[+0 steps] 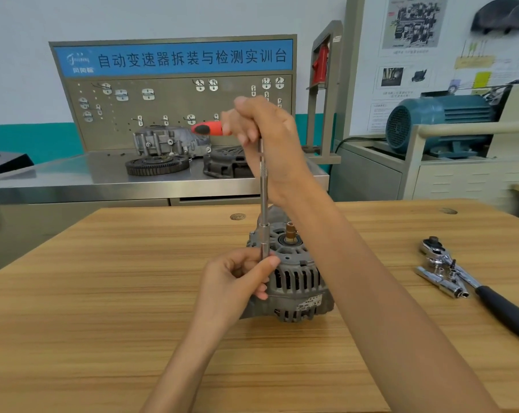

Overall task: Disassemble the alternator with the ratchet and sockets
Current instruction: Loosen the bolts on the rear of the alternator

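Grey cast-metal alternator [294,275] stands mid-table. Right hand [264,129] grasps the red-handled T-bar driver [262,186]; left hand [240,281] pinches its socket end at alternator's 10 o'clock. Housing bolt removal underway; next, steady turning, shaft kept vertical.

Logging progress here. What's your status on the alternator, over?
Right hand grips red-handled driver, left hand pinches its shaft low. Alternator upright on bench. Ratchet idle at right. Nothing blocking.

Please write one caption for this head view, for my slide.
Both hands steady a red-handled ratchet and extension upright on the alternator.
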`<state>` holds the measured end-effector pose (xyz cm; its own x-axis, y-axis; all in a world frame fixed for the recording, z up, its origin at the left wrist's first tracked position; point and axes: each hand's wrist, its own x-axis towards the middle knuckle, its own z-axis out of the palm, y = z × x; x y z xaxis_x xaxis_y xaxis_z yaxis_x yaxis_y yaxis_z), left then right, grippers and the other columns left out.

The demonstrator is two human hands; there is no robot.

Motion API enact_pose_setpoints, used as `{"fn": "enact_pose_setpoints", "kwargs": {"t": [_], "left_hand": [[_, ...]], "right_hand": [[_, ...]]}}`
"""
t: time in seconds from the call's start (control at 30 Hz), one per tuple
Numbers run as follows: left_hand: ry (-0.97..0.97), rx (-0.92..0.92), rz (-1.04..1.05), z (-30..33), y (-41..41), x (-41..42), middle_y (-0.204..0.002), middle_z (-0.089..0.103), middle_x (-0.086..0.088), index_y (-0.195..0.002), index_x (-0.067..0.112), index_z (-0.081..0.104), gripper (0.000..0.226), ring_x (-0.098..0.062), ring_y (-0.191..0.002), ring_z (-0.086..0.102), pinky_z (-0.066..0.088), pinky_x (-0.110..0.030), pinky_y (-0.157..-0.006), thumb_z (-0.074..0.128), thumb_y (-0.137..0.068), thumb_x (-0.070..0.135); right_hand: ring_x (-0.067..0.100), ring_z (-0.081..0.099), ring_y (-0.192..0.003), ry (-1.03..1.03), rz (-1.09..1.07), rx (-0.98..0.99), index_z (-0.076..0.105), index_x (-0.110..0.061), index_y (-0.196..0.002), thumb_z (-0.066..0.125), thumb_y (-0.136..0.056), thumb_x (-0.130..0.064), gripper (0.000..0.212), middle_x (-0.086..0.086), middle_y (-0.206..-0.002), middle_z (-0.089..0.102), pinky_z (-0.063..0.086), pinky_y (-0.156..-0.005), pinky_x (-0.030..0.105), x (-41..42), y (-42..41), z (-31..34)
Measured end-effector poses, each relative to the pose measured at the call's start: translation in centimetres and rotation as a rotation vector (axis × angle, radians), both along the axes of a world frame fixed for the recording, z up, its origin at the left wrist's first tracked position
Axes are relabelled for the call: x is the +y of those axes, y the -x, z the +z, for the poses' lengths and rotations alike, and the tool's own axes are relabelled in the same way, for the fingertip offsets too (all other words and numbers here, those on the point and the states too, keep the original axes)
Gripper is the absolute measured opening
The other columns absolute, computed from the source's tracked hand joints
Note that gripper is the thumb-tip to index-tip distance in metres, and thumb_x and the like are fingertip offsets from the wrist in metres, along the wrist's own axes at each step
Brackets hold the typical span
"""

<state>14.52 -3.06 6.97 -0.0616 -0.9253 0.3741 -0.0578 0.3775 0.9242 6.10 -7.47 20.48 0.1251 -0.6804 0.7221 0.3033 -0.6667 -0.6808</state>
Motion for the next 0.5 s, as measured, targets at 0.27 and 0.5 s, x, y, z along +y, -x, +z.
{"fn": "enact_pose_setpoints", "kwargs": {"t": [0.27,0.5], "left_hand": [[-0.028,0.074,0.056,-0.3,0.6,0.0,-0.048,0.059,0.003,-0.076,0.019,0.071,0.02,-0.003,-0.041,0.052,0.045,-0.014,-0.044,0.07,-0.062,0.034],[-0.025,0.031,-0.03,0.1,0.0,0.2,-0.051,0.058,0.004,-0.083,0.021,0.074,0.021,-0.004,-0.045,0.056,0.049,-0.015,-0.047,0.07,-0.066,0.033]], "right_hand": [[0.013,0.037,-0.056,0.506,-1.082,0.015,0.038,-0.019,-0.055,0.059,-0.083,-0.009,0.036,-0.009,-0.051,0.037,0.035,-0.075,0.031,0.5,-1.9,-1.6],[0.013,0.042,-0.054,0.059,-0.11,0.054,0.038,-0.014,-0.048,0.044,-0.094,-0.001,0.048,-0.004,-0.046,0.038,0.044,-0.078,0.015,0.6,-0.4,0.1]]}}
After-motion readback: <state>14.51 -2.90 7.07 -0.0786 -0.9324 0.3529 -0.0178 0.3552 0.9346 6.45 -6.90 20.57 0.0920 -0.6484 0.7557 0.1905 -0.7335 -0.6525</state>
